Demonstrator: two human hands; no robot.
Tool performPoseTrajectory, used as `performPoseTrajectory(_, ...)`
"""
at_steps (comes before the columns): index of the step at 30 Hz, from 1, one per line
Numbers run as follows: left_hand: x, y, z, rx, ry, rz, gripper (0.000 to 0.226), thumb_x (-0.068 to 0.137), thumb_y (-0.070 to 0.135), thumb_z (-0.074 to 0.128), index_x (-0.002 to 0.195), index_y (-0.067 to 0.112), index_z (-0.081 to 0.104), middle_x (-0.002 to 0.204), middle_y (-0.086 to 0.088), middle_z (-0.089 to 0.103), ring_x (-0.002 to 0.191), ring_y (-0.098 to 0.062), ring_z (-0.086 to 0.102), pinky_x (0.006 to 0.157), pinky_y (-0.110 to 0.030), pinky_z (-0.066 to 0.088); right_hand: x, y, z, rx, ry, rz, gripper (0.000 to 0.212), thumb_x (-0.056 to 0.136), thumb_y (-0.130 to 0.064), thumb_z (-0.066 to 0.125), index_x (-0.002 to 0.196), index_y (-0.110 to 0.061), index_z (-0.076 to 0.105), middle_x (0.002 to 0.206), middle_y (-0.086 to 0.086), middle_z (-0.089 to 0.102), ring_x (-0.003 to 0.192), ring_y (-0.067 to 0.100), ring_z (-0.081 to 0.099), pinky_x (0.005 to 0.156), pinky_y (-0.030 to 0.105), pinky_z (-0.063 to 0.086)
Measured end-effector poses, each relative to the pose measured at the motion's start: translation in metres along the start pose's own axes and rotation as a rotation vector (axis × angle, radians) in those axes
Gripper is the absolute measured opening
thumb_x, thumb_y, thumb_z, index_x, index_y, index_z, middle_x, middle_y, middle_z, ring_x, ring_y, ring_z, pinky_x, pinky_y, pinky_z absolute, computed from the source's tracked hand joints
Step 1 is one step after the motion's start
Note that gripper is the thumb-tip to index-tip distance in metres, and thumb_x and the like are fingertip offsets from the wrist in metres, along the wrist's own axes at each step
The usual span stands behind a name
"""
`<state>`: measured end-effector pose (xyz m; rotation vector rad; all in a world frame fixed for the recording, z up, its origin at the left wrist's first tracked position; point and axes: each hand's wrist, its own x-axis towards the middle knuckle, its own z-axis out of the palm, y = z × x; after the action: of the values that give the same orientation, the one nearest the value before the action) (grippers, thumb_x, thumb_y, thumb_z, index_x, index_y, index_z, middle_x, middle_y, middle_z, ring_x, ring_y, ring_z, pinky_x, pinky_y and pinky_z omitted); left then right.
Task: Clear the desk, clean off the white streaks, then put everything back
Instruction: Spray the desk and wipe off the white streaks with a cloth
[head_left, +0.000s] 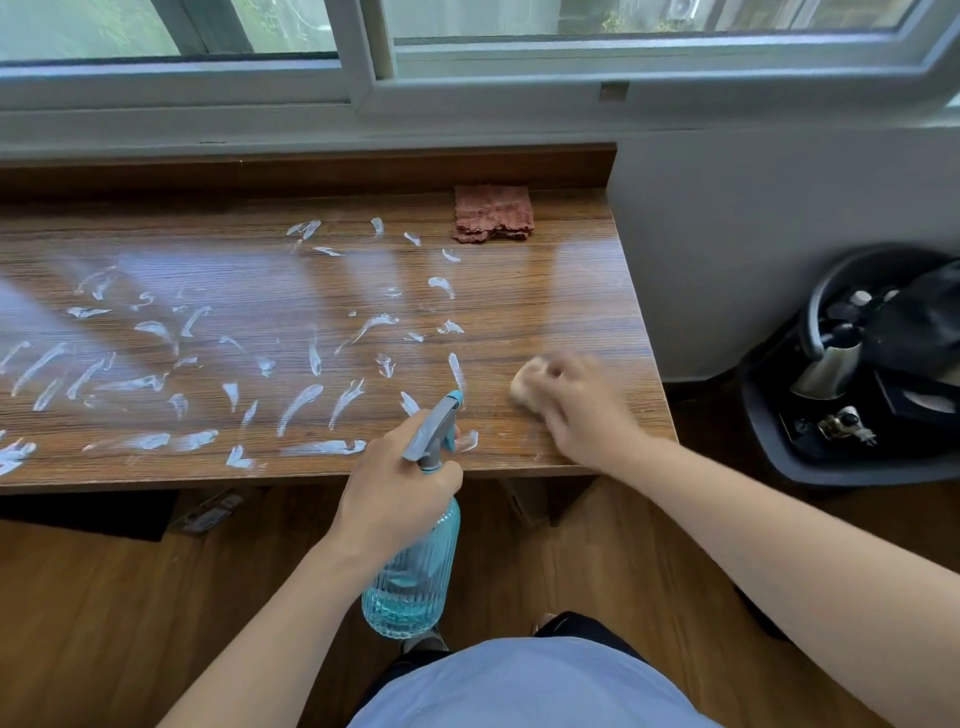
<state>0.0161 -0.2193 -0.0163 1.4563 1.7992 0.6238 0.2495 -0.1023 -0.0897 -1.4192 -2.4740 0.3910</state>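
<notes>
Head view showed the left hand (397, 486) curled round the neck of a blue spray bottle (415, 566), nozzle aimed over the desk (571, 291); the right hand (576, 410), blurred, gripped a pale sponge (524, 384) against the wood; white streaks (311, 400) lay left of those fingers; a reddish cloth (493, 213) sat beyond them.

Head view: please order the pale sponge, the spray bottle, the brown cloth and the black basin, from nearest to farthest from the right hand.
1. Pale sponge: under the right hand, gripped.
2. Spray bottle: just to its left, held by the left hand.
3. Brown cloth: at the desk's back edge.
4. Black basin: on the floor, right of the desk.

Cloth and basin are nearly too close to call.
</notes>
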Motion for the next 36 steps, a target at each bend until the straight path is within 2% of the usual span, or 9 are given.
performPoseTrajectory(4, 0.004, 0.001, 0.0, -0.013, -0.013, -0.004, 0.026, 0.092, 0.012, 0.063, 0.096, 0.036, 0.056, 0.061, 0.012, 0.048, 0.052, -0.009, 0.05, 0.05, -0.022, 0.039, -0.023, 0.001, -0.009, 0.029, -0.175, -0.306, 0.038, 0.103, -0.03, 0.053, 0.14, -0.032, 0.058, 0.125, -0.005, 0.052, 0.11, 0.016, 0.044, 0.094, 0.028, 0.04)
performPoseTrajectory(10, 0.006, 0.003, -0.004, -0.015, -0.013, 0.003, 0.027, 0.092, 0.009, 0.061, 0.095, 0.036, 0.056, 0.063, 0.01, 0.045, 0.049, -0.007, 0.048, 0.048, -0.02, 0.037, 0.01, 0.011, -0.004, 0.019, 0.099, 0.268, 0.033, 0.104, -0.031, 0.049, 0.132, -0.019, 0.063, 0.119, 0.004, 0.054, 0.11, 0.026, 0.051, 0.093, 0.038, 0.047)
performPoseTrajectory(16, 0.007, 0.005, -0.005, -0.033, -0.011, 0.007, 0.025, 0.093, 0.01, 0.062, 0.099, 0.034, 0.058, 0.066, 0.01, 0.046, 0.051, -0.006, 0.05, 0.047, -0.016, 0.035, -0.03, -0.025, 0.002, 0.039, -0.088, -0.101, 0.036, 0.104, -0.035, 0.051, 0.135, -0.018, 0.057, 0.118, 0.002, 0.053, 0.103, 0.018, 0.051, 0.083, 0.034, 0.05)
performPoseTrajectory(20, 0.009, 0.006, -0.006, -0.006, -0.02, 0.02, 0.025, 0.093, 0.011, 0.062, 0.107, 0.032, 0.06, 0.065, 0.007, 0.047, 0.052, -0.007, 0.05, 0.047, -0.016, 0.036, 0.009, 0.011, -0.013, -0.021, 0.121, 0.289, 0.028, 0.106, -0.031, 0.047, 0.126, -0.017, 0.061, 0.113, 0.006, 0.058, 0.101, 0.025, 0.056, 0.084, 0.036, 0.047)
performPoseTrajectory(22, 0.009, 0.006, -0.007, -0.01, -0.017, 0.024, 0.024, 0.093, 0.011, 0.062, 0.106, 0.031, 0.06, 0.066, 0.008, 0.05, 0.051, -0.003, 0.051, 0.045, -0.014, 0.035, 0.009, 0.006, -0.012, -0.077, 0.157, 0.344, 0.023, 0.105, -0.028, 0.048, 0.12, -0.017, 0.062, 0.107, 0.004, 0.056, 0.096, 0.025, 0.056, 0.078, 0.035, 0.047)
performPoseTrajectory(28, 0.011, 0.008, -0.005, -0.04, -0.032, 0.035, 0.025, 0.091, 0.008, 0.062, 0.103, 0.03, 0.06, 0.065, 0.007, 0.048, 0.049, -0.005, 0.047, 0.046, -0.014, 0.034, -0.047, -0.026, -0.004, 0.022, -0.194, -0.162, 0.027, 0.103, -0.033, 0.05, 0.129, -0.025, 0.053, 0.114, -0.008, 0.05, 0.097, 0.011, 0.05, 0.079, 0.026, 0.047)
performPoseTrajectory(30, 0.011, 0.008, -0.003, -0.031, -0.038, 0.034, 0.026, 0.091, 0.008, 0.062, 0.101, 0.032, 0.059, 0.064, 0.01, 0.047, 0.051, -0.005, 0.048, 0.048, -0.016, 0.035, -0.038, -0.013, -0.009, 0.035, -0.148, -0.083, 0.027, 0.103, -0.034, 0.052, 0.127, -0.022, 0.056, 0.115, -0.007, 0.052, 0.098, 0.013, 0.054, 0.08, 0.028, 0.049)
performPoseTrajectory(34, 0.012, 0.009, -0.003, -0.053, -0.042, 0.023, 0.026, 0.091, 0.008, 0.063, 0.099, 0.032, 0.058, 0.062, 0.014, 0.048, 0.05, -0.003, 0.05, 0.048, -0.018, 0.037, -0.009, 0.011, -0.012, 0.009, 0.077, 0.338, 0.023, 0.103, -0.031, 0.052, 0.12, -0.018, 0.06, 0.113, -0.001, 0.056, 0.101, 0.019, 0.056, 0.082, 0.031, 0.049)
performPoseTrajectory(36, 0.013, 0.009, -0.003, -0.05, -0.038, 0.028, 0.025, 0.091, 0.009, 0.063, 0.1, 0.031, 0.06, 0.06, 0.015, 0.051, 0.048, -0.004, 0.049, 0.049, -0.022, 0.039, -0.01, 0.0, -0.003, -0.005, 0.101, 0.327, 0.022, 0.103, -0.032, 0.052, 0.119, -0.02, 0.062, 0.111, -0.001, 0.055, 0.099, 0.019, 0.055, 0.082, 0.034, 0.052)
